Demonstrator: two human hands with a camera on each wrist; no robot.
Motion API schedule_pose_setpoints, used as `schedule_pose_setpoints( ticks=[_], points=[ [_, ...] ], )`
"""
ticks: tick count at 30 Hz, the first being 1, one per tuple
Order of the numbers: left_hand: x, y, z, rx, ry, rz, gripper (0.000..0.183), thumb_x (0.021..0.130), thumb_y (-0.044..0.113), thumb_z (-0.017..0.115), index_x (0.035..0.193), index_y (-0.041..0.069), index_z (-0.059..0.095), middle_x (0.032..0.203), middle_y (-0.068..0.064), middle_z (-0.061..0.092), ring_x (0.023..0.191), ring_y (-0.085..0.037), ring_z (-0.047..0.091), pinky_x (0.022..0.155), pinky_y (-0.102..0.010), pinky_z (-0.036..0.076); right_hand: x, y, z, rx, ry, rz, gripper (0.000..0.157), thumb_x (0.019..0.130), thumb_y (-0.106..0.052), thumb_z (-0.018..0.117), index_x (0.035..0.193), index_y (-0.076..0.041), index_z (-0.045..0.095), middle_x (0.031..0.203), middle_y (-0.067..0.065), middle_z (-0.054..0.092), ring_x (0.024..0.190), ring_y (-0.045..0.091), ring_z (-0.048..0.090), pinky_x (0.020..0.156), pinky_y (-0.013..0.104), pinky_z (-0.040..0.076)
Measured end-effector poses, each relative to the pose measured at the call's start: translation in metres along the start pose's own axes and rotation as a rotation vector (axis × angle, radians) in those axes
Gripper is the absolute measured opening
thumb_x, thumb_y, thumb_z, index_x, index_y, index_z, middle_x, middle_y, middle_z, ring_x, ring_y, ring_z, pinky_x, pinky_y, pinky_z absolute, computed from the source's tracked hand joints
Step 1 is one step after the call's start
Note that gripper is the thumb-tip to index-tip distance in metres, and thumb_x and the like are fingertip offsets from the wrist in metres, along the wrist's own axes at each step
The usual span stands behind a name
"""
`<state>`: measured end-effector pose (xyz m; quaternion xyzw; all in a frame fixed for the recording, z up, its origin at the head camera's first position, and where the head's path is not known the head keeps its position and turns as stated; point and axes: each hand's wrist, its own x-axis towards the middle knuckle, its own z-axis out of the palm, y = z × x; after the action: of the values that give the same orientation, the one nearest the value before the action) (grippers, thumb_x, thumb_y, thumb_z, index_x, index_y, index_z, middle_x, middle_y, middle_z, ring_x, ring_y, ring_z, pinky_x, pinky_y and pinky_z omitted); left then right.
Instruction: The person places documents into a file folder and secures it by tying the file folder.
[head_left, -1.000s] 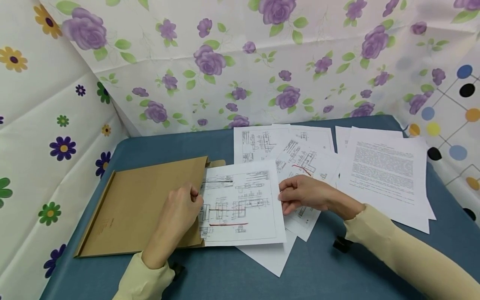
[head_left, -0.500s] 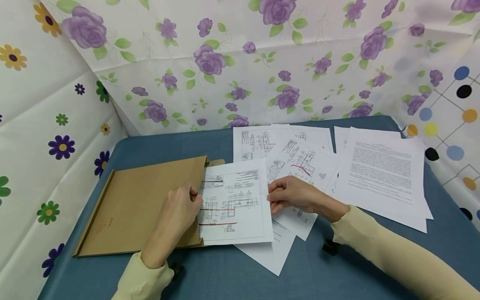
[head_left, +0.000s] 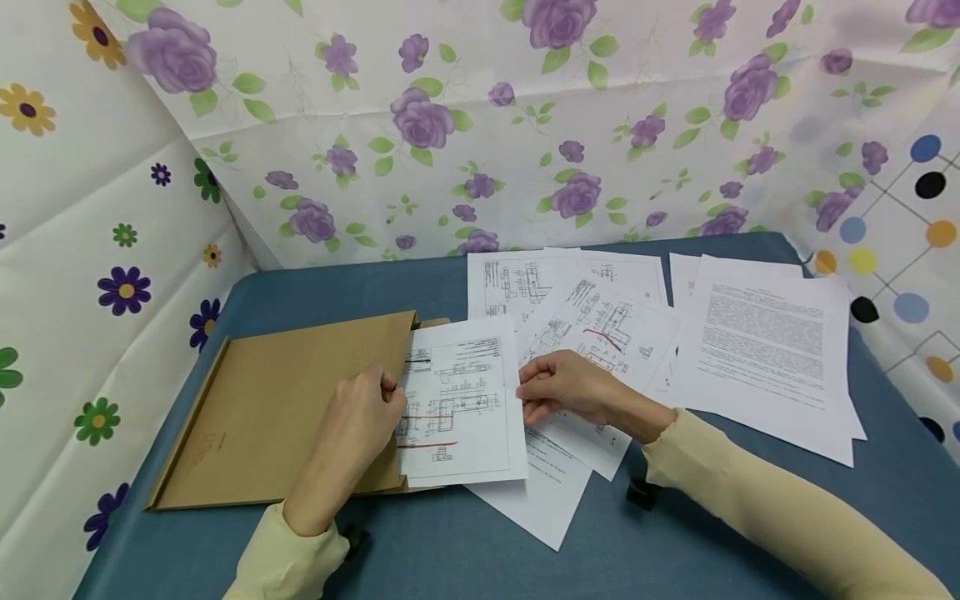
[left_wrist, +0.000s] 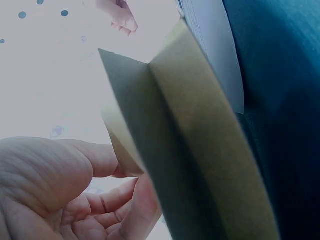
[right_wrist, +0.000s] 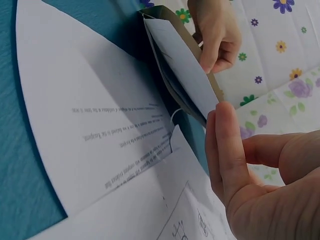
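A brown cardboard envelope (head_left: pixel 277 417) lies on the left of the table, its mouth facing right. My left hand (head_left: pixel 356 425) pinches the edge of its upper side, and the left wrist view shows thumb and fingers on that cardboard flap (left_wrist: pixel 140 130), lifted from the side below. A white drawing sheet (head_left: pixel 483 454) with red lines reaches partly into the mouth; its left part is hidden inside. Its right edge is pinched between thumb and fingers of my right hand (head_left: pixel 562 387). In the right wrist view the sheet (right_wrist: pixel 185 65) slants into the gaping envelope.
Several drawing sheets (head_left: pixel 645 333) overlap behind and under the right hand. A printed text page (head_left: pixel 765 358) lies on more paper at the right. Blue cloth (head_left: pixel 465 558) covers the table; flowered sheets (head_left: pixel 495 167) hang behind and at the left.
My right hand has moved left with the drawing sheet, and more of the sheet is inside the envelope. The left hand has kept its grip in the same place.
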<state>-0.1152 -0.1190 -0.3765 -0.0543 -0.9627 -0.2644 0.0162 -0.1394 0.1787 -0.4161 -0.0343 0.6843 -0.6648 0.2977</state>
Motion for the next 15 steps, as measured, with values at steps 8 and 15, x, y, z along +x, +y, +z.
schedule_pose_setpoints(
  ticks=[8, 15],
  points=[
    [-0.001, 0.0, 0.0, 0.001, 0.003, 0.001, 0.007, 0.093, 0.001, 0.064, 0.088, 0.003, 0.059, 0.076, -0.009, 0.057, 0.059, -0.02, 0.05, 0.052, -0.031, 0.039, 0.007, -0.001, 0.011, 0.003, -0.009, -0.004, 0.022, 0.096, 0.0, 0.066, 0.115, 0.01, 0.061, 0.085, 0.021, 0.071, 0.069, 0.025, 0.073, 0.071, 0.039, 0.061],
    [-0.001, 0.001, 0.001, 0.0, 0.004, 0.002, 0.005, 0.092, 0.001, 0.064, 0.089, 0.002, 0.06, 0.077, -0.01, 0.058, 0.059, -0.02, 0.051, 0.052, -0.031, 0.04, 0.013, -0.002, 0.021, 0.014, -0.019, -0.008, 0.021, 0.097, 0.0, 0.066, 0.114, 0.01, 0.062, 0.085, 0.021, 0.071, 0.069, 0.024, 0.073, 0.071, 0.039, 0.061]
  ],
)
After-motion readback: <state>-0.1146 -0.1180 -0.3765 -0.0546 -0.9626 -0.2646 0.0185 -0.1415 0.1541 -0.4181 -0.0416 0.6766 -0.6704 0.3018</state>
